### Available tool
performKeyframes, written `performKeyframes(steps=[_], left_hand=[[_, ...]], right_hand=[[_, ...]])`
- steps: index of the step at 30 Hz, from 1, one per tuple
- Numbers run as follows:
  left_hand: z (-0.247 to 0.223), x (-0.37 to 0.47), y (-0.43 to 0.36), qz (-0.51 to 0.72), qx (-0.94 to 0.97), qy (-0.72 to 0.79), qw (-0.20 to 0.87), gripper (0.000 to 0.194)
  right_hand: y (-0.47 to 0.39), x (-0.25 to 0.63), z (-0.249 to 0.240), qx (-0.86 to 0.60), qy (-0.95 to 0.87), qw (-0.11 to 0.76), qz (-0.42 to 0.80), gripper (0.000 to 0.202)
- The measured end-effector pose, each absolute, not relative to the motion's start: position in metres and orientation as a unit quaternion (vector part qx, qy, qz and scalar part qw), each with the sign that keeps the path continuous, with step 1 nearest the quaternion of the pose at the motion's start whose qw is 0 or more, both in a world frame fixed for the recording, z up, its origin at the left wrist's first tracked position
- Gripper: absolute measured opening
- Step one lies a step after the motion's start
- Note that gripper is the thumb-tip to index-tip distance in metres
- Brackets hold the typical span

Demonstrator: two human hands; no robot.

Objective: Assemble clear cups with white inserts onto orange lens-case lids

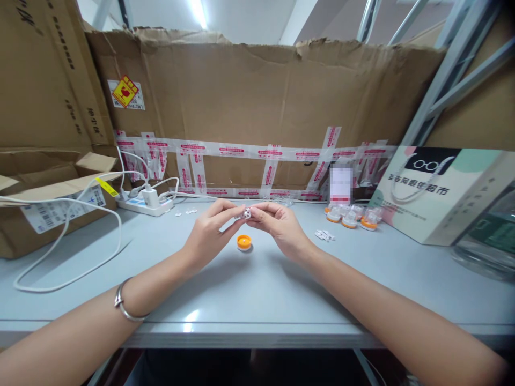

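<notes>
A small round whitish part with dark holes (247,213) is pinched between the fingertips of both my hands, above the table. My left hand (213,228) closes its thumb and fingers on the part's left side. From the right, my right hand (279,225) grips the same part with thumb and forefinger. The fingers cover much of it, so its full shape is hidden. Just below the hands, an orange and white round cap-like piece (243,243) rests on the grey table (249,300), its orange side facing up.
Small clear discs (188,212) lie at the left, near a white power strip (145,206) with looping cables. At right are small white pieces (324,235) and several clear-and-orange containers (350,219). A printed carton (438,198), a clear bottle (486,246) and cardboard boxes (52,198) flank the table.
</notes>
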State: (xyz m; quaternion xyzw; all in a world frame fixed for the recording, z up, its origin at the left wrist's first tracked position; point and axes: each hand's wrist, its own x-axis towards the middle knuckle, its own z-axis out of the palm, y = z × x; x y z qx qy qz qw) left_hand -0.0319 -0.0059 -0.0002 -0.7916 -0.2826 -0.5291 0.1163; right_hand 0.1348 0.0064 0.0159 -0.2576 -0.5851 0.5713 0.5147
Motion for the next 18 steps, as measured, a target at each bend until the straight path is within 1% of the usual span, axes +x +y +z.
performKeyframes(steps=[9, 18], left_hand=[[-0.0009, -0.0322, -0.0060, -0.521, -0.798, -0.276, 0.126, 0.029], [-0.0010, -0.0310, -0.0066, -0.529, -0.792, -0.283, 0.114, 0.027]], right_hand=[[0.0067, 0.1353, 0.0161, -0.266, -0.579, 0.504, 0.583, 0.022], [0.0072, 0.1357, 0.0127, -0.259, -0.595, 0.499, 0.574, 0.022]])
